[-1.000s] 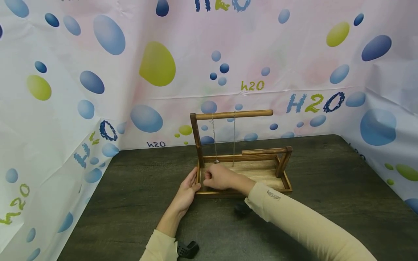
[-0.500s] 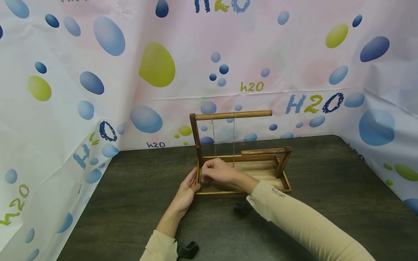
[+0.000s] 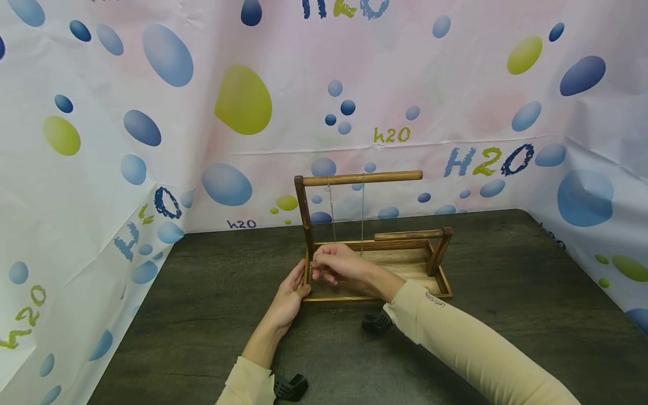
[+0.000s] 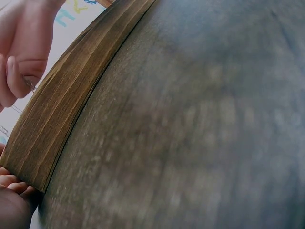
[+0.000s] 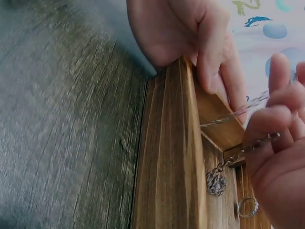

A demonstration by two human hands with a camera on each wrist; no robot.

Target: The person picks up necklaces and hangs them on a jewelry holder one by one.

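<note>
A brown wooden jewelry stand [image 3: 372,301] has a shallow tray and two bars on posts. My left hand [image 3: 287,297] grips the tray's left end, thumb over the wall, as the right wrist view shows. Above the tray's left part, my right hand [image 3: 343,263] pinches a thin silver chain [image 5: 262,141] between curled fingers. A silver cluster [image 5: 217,183] is at the chain's lower part, inside the tray. Another silver strand [image 5: 224,119] runs from the tray wall towards the right fingers. A silver ring [image 5: 248,207] is in or over the tray; I cannot tell which.
Two thin chains [image 3: 363,214] hang from the tall upper bar [image 3: 385,176]. A shorter bar [image 3: 407,234] stands at the right end. The dark wood-grain table [image 3: 212,337] is bordered by a patterned sheet [image 3: 288,67] behind and at the sides.
My right hand has risen slightly over the tray's left part, its fingers shifting about the chain. My left hand and the stand have stayed in place.
</note>
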